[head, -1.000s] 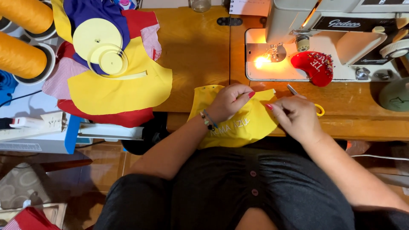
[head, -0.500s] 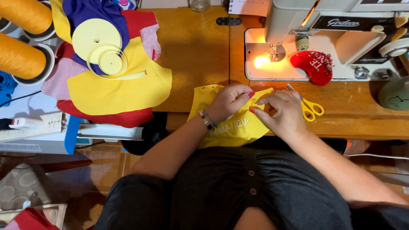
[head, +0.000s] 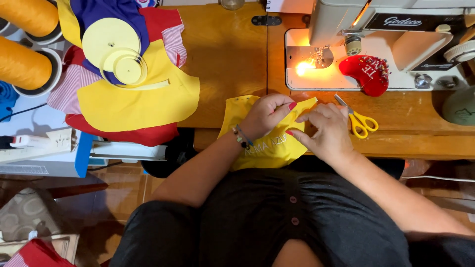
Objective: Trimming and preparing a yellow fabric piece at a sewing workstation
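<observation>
While both hands, left (head: 264,114) and right (head: 324,131), pinch the small yellow cloth piece (head: 267,148) on the wooden counter (head: 227,59), they hide its middle; yellow-handled scissors (head: 358,118) lie beside.

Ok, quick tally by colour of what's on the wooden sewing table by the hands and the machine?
Yellow: 2, the yellow fabric piece pinched by both hands, and the yellow-handled scissors
Red: 1, the red pincushion
White: 1, the sewing machine
Total: 4
</observation>
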